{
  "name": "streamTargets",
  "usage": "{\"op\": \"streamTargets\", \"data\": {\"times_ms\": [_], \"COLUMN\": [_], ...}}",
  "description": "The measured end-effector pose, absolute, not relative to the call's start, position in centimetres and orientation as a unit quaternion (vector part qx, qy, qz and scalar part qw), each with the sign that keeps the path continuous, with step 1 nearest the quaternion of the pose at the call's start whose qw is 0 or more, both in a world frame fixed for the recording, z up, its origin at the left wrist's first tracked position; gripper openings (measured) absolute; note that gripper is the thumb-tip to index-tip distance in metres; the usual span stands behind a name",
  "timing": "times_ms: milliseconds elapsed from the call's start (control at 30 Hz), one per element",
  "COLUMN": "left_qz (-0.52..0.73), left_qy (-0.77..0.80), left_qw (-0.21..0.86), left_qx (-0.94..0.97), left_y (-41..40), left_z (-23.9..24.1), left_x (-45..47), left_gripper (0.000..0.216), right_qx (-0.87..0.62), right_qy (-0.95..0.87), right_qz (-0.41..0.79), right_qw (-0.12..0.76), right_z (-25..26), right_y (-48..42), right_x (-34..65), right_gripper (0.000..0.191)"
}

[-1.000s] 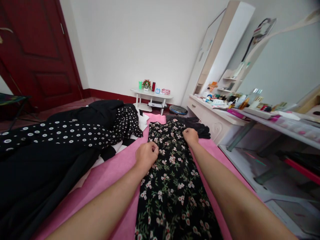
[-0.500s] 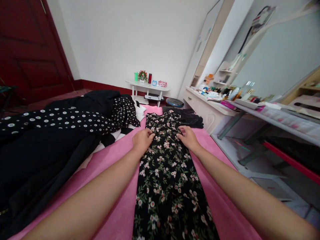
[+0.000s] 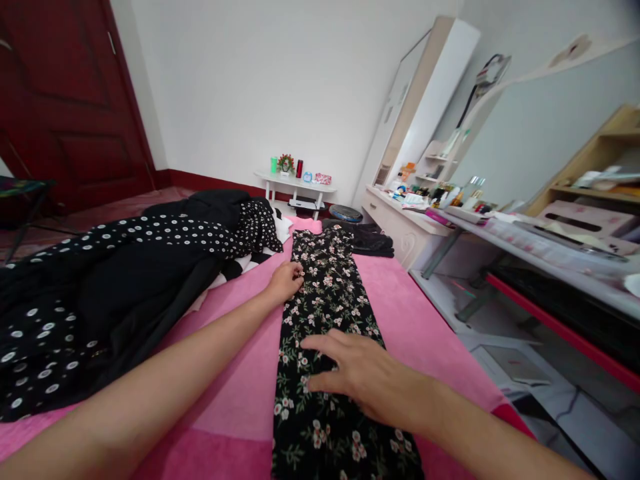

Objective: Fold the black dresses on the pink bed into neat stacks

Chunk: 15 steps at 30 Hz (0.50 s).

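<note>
A long black floral dress (image 3: 325, 293) lies lengthwise on a pink bedspread (image 3: 395, 287), its near end running out of the bottom of the view. At the dress's left edge, toward its far end, my left hand (image 3: 287, 281) has its fingers closed in a pinch on the cloth. My right hand (image 3: 350, 370) is over the nearer half of the dress, thumb and fingers spread apart, holding nothing. Whether its fingertips touch the fabric is hard to make out.
Left of the dress is a heap of black and polka-dot clothes (image 3: 150, 267). Dark folded clothes (image 3: 373, 240) lie beyond it at the right. A dressing table (image 3: 400, 220) with bottles and a metal-legged table (image 3: 560, 247) stand right; a low white shelf (image 3: 295, 181) is by the wall.
My right hand has left the dress's far right edge and come back over its nearer half, fingers spreading. The left hand stays at the left edge. The view has turned slightly right.
</note>
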<state>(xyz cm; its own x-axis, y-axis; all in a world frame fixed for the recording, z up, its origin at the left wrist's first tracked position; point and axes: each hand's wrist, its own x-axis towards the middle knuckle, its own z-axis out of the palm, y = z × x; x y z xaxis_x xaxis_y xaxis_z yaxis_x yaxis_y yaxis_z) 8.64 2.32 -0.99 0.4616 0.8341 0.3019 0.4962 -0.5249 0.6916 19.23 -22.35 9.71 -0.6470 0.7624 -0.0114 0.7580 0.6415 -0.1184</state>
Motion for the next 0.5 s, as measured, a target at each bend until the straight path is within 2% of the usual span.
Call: {"op": "streamTargets", "data": {"times_ms": [100,200,300,367,433,500], "left_qz": [0.316,0.345,0.439,0.480,0.474,0.457], "left_qy": [0.382,0.346,0.298,0.271,0.248,0.238], "left_qw": [0.283,0.355,0.419,0.434,0.445,0.425], "left_qx": [0.821,0.797,0.736,0.712,0.718,0.745], "left_y": [1.2,-0.5,-3.7,-6.5,-9.1,-11.0], "left_z": [-0.4,1.1,3.5,5.0,6.0,6.2], "left_x": [7.6,6.6,5.4,4.7,4.4,4.6], "left_gripper": [0.031,0.028,0.020,0.023,0.032,0.054], "right_qx": [-0.441,-0.515,-0.583,-0.605,-0.599,-0.578], "right_qy": [-0.892,-0.816,-0.681,-0.589,-0.516,-0.471], "right_qz": [0.078,0.137,0.183,0.223,0.271,0.302], "right_qw": [0.054,0.223,0.404,0.486,0.550,0.594], "right_z": [9.3,9.5,10.5,11.4,12.1,12.6], "right_y": [-22.3,-21.0,-19.1,-18.0,-17.1,-16.5], "right_x": [19.1,20.1,21.5,22.0,22.2,21.9], "right_gripper": [0.018,0.006,0.013,0.019,0.027,0.033]}}
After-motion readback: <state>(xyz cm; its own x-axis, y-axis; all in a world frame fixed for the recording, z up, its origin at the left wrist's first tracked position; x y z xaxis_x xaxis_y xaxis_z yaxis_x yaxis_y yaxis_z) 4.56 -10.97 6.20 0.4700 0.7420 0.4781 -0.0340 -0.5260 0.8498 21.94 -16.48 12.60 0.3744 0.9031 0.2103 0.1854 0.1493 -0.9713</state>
